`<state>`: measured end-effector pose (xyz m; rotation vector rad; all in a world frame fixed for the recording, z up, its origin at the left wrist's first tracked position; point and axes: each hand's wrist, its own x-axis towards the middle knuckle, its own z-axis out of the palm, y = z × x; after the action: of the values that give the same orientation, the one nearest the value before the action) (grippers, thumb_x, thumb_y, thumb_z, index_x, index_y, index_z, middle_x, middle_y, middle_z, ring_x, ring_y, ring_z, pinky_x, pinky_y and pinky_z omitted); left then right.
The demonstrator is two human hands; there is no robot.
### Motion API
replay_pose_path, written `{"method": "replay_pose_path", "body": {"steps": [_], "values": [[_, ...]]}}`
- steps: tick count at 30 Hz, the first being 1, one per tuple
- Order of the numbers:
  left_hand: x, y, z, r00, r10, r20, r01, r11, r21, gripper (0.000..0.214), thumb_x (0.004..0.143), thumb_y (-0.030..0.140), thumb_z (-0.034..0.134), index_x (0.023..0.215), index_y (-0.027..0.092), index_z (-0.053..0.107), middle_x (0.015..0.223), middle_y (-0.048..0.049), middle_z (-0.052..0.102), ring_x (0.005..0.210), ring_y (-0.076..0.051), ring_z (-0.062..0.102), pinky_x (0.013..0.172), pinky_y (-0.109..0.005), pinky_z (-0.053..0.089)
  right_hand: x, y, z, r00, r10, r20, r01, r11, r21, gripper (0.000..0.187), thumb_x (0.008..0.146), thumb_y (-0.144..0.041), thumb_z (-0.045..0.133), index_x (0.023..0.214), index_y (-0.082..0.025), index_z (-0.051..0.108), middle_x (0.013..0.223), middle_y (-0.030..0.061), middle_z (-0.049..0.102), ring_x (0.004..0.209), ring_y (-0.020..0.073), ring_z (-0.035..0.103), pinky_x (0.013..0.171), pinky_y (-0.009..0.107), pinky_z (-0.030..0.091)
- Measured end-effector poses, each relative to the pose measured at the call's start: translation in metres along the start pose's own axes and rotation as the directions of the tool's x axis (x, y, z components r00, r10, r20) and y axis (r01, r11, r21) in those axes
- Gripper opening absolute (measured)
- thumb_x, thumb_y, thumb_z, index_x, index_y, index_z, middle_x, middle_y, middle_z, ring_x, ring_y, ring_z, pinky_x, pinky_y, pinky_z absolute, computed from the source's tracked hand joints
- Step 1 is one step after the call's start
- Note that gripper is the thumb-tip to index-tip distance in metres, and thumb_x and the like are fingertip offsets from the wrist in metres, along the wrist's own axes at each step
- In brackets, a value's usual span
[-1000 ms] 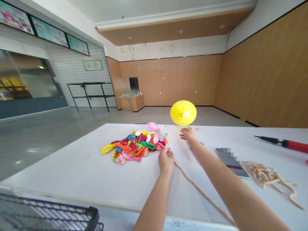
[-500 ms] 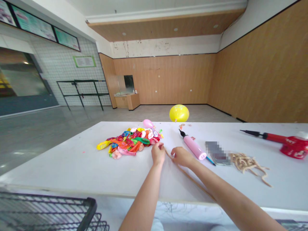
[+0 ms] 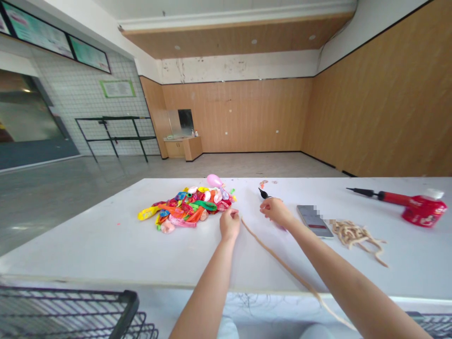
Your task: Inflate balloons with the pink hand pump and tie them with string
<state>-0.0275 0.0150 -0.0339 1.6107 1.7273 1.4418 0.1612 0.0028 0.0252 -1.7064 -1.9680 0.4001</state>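
Observation:
My left hand (image 3: 230, 225) rests on the table beside the balloon pile, fingers pinched together; what they hold, if anything, is hidden. Close to its right side lies one end of a tan cord (image 3: 275, 254), which runs toward me and over the table's front edge below my right forearm. My right hand (image 3: 277, 212) is over the pink balloon pump, fingers bent and a little apart, with no grip visible. It covers most of the pump, leaving the black nozzle (image 3: 263, 193) showing. Deflated balloons (image 3: 187, 207) of many colours lie heaped left of my left hand.
A small pink inflated balloon (image 3: 214, 181) sits behind the pile. Right of my right hand lie a phone (image 3: 312, 220) and a bundle of tan cord (image 3: 355, 234). Farther right are a red-and-black pump (image 3: 391, 197) and a red bottle (image 3: 425, 212). A black wire basket (image 3: 130, 306) stands front left.
My right hand has left the cord and moved up over the pink pump. My left hand stays nearly in place. The yellow balloon beyond the table's far edge has gone from view.

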Motion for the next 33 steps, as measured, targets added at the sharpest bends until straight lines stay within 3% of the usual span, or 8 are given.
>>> {"method": "replay_pose_path", "body": {"steps": [5, 11, 17, 22, 26, 28, 30, 33], "values": [[-0.006, 0.008, -0.004, 0.999, 0.027, 0.041, -0.029, 0.999, 0.045, 0.014, 0.076, 0.009, 0.058, 0.077, 0.017, 0.069, 0.081, -0.0057, 0.07, 0.077, -0.017, 0.063, 0.076, -0.029, 0.046, 0.007, 0.018, -0.022, 0.985, 0.091, -0.148, -0.111, 0.985, -0.133, 0.025, 0.084, -0.02, 0.052, 0.101, -0.017, 0.07, 0.103, 0.013, 0.07, 0.093, 0.0242, 0.064, 0.073, 0.028, 0.043], [-0.017, 0.014, -0.003, 0.947, 0.174, 0.27, -0.22, 0.964, 0.149, 0.013, 0.06, 0.019, 0.078, 0.069, 0.019, 0.069, 0.074, -0.0019, 0.066, 0.069, -0.016, 0.06, 0.07, -0.028, 0.044, -0.001, 0.026, -0.011, 0.984, 0.071, -0.163, -0.123, 0.932, -0.341, 0.023, 0.082, -0.027, 0.057, 0.099, -0.019, 0.071, 0.106, 0.014, 0.064, 0.097, 0.0277, 0.06, 0.074, 0.03, 0.042], [-0.017, 0.01, -0.001, 0.945, 0.17, 0.278, -0.212, 0.968, 0.131, 0.013, 0.067, 0.008, 0.068, 0.07, 0.02, 0.068, 0.069, 0.0003, 0.065, 0.066, -0.014, 0.058, 0.069, -0.027, 0.043, -0.011, 0.012, -0.003, 0.983, -0.037, -0.178, -0.044, 0.902, -0.429, 0.022, 0.085, -0.019, 0.053, 0.098, -0.017, 0.07, 0.105, 0.0156, 0.064, 0.101, 0.0285, 0.058, 0.074, 0.03, 0.042], [-0.015, 0.014, 0.0, 0.964, 0.21, 0.166, -0.203, 0.978, -0.056, 0.015, 0.074, 0.007, 0.057, 0.077, 0.019, 0.066, 0.072, -0.002, 0.064, 0.071, -0.015, 0.06, 0.073, -0.029, 0.046, -0.021, -0.013, 0.021, 0.998, -0.043, -0.035, 0.045, 0.995, 0.086, 0.021, 0.082, -0.022, 0.06, 0.101, -0.015, 0.068, 0.094, 0.0106, 0.07, 0.087, 0.0212, 0.065, 0.074, 0.026, 0.045], [-0.009, 0.015, 0.002, 0.989, 0.077, 0.127, -0.006, 0.877, -0.481, 0.009, 0.08, 0.023, 0.056, 0.081, 0.016, 0.061, 0.077, -0.0037, 0.063, 0.067, -0.015, 0.063, 0.066, -0.029, 0.051, -0.036, -0.027, 0.036, 0.953, -0.054, 0.3, -0.158, 0.753, 0.639, 0.033, 0.078, -0.019, 0.063, 0.111, -0.015, 0.062, 0.074, 0.0019, 0.069, 0.061, 0.0134, 0.062, 0.057, 0.023, 0.045], [-0.005, 0.013, 0.0, 0.99, -0.058, 0.125, 0.124, 0.774, -0.62, 0.021, 0.076, 0.035, 0.063, 0.084, 0.015, 0.061, 0.075, -0.0029, 0.061, 0.061, -0.013, 0.061, 0.06, -0.027, 0.051, -0.042, -0.027, 0.033, 0.899, -0.09, 0.428, -0.283, 0.628, 0.725, 0.027, 0.075, -0.021, 0.065, 0.101, -0.015, 0.063, 0.062, -0.0017, 0.064, 0.05, 0.0102, 0.056, 0.048, 0.02, 0.041], [-0.003, 0.012, -0.002, 0.981, -0.126, 0.144, 0.191, 0.713, -0.675, 0.031, 0.072, 0.041, 0.067, 0.088, 0.014, 0.061, 0.07, -0.0006, 0.058, 0.052, -0.009, 0.054, 0.053, -0.024, 0.047, -0.046, -0.023, 0.024, 0.865, -0.094, 0.492, -0.339, 0.613, 0.714, 0.016, 0.073, -0.026, 0.068, 0.083, -0.014, 0.063, 0.052, -0.005, 0.055, 0.042, 0.0065, 0.047, 0.039, 0.017, 0.032], [-0.006, 0.017, -0.006, 0.987, 0.007, 0.163, 0.092, 0.801, -0.591, 0.029, 0.076, 0.04, 0.063, 0.091, 0.015, 0.064, 0.07, -0.0009, 0.058, 0.05, -0.008, 0.049, 0.052, -0.023, 0.044, -0.044, -0.011, 0.007, 0.863, -0.035, 0.504, -0.362, 0.653, 0.665, 0.022, 0.076, -0.035, 0.066, 0.07, -0.015, 0.059, 0.046, -0.0083, 0.044, 0.036, 0.003, 0.035, 0.033, 0.016, 0.018]]}}
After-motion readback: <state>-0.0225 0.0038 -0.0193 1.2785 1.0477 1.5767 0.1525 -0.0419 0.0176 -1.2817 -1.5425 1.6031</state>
